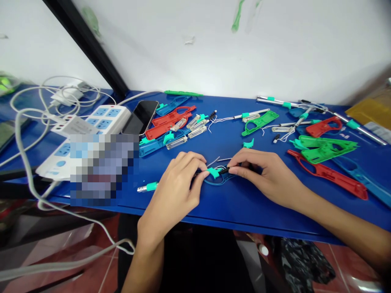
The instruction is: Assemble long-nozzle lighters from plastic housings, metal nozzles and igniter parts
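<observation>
Over the blue table, my left hand point(180, 183) pinches a small teal trigger piece point(214, 173) between thumb and fingertips. The fingers of my right hand point(259, 173) are closed on a black piece point(225, 170) just beside it, with thin white wires close by. Beneath both sets of fingertips lies a blue lighter casing half point(218, 182), mostly covered by the hands. A metal tube with a teal collar point(151, 186) sticks out left of my left hand. Another teal trigger point(248, 144) rests beyond my right hand.
Red, green and blue casing halves point(330, 175) lie at the right, with metal tubes point(366, 132) behind. More casings and clear tanks point(198, 131) sit back left. A white power strip point(104, 114), phone point(141, 117) and loose cables crowd the left. A white wall point(214, 53) closes the back.
</observation>
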`<state>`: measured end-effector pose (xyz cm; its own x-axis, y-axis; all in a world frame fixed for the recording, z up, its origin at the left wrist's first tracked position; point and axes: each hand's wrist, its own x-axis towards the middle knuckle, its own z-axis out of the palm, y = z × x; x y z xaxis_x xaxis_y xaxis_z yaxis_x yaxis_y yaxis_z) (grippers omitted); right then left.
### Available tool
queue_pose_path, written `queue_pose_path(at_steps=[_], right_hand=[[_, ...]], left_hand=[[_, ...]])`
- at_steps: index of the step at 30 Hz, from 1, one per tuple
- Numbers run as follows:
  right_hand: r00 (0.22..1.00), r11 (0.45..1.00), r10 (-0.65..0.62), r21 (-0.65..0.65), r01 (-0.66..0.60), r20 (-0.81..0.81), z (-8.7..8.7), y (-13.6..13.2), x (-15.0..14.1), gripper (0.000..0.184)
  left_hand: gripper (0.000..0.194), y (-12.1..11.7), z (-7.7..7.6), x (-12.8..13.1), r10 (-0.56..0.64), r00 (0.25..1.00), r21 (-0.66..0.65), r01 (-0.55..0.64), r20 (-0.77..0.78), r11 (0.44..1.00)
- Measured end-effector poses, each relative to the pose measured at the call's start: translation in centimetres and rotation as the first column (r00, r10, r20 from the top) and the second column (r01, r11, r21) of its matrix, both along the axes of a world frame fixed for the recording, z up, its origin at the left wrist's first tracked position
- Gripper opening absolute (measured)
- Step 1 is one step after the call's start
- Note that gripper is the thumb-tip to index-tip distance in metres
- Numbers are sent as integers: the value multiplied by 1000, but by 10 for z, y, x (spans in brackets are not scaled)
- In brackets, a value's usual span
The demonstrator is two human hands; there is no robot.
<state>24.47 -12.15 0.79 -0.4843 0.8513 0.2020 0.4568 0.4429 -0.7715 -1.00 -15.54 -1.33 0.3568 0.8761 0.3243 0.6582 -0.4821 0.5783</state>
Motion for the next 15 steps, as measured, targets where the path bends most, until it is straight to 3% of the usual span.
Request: queue_pose_path(at_steps=[7,15], right_hand=[[1000,999,-2,-33,2,-6,1,1,2,11],[982,995,71,58,-82,174,2,-4,3,10]], left_hand=[[12,0,1,3,16,1000,-21,-15,11,1000],[13,-1,1,4,10,1000,-18,-11,-17,1000]])
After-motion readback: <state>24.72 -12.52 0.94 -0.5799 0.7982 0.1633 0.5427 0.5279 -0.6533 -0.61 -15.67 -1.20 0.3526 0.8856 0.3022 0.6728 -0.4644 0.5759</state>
